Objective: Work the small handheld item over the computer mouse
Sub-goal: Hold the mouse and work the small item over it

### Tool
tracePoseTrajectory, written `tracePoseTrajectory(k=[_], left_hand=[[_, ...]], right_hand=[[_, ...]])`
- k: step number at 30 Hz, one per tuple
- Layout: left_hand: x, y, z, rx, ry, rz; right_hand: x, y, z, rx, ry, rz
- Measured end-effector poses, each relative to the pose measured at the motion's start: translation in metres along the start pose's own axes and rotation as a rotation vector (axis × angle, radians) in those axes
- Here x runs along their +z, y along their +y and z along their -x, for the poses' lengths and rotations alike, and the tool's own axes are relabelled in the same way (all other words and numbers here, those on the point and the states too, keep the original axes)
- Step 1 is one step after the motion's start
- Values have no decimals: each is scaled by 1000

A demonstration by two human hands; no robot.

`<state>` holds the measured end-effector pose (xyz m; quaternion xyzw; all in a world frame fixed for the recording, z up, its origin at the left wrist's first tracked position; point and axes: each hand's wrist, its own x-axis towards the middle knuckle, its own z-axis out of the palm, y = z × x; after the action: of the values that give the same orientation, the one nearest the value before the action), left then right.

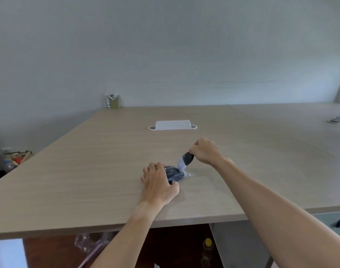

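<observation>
A dark grey computer mouse (174,174) lies on the wooden table (88,161), near its front edge. My left hand (159,183) grips the mouse from its left side, fingers over the top and thumb at the near end. My right hand (205,150) is closed on a small brush (185,161) with a dark ferrule and pale grey bristles. The brush slants down to the left, and its bristle tips touch the top of the mouse. The brush's handle is hidden inside my fist.
A white cable-port cover (172,125) sits in the table further back, another (339,119) at the far right. An olive pen holder (114,102) stands at the back left corner. Bags and a bottle (9,165) lie off the left edge. A yellow-capped bottle (207,248) stands below the table.
</observation>
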<state>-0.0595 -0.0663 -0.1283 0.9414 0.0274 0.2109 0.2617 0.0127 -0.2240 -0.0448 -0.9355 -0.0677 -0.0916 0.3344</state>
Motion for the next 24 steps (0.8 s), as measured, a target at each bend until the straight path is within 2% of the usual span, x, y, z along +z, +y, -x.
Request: tracePoseTrajectory(k=[4, 5, 7, 9, 11, 14, 18, 20, 24], left_hand=[[1, -1, 1, -4, 11, 14], [1, -1, 1, -8, 12, 25], [0, 0, 1, -12, 8, 48], [-1, 1, 1, -15, 6, 51], [-1, 1, 1, -25, 11, 55], [-2, 1, 1, -35, 23, 64], [-2, 1, 2, -23, 10, 60], [-3, 2, 3, -16, 0, 65], [-5, 2, 4, -9, -7, 76]], right_hand=[[8, -6, 4, 86, -152, -376], [11, -7, 5, 83, -190, -384], [14, -6, 7, 43, -200, -249], [10, -4, 8, -5, -129, -22], [2, -3, 8, -26, -46, 90], [0, -5, 7, -30, 0, -6], [10, -13, 13, -19, -165, -299], [13, -11, 13, -29, -172, -254], [7, -1, 8, -48, -22, -28]])
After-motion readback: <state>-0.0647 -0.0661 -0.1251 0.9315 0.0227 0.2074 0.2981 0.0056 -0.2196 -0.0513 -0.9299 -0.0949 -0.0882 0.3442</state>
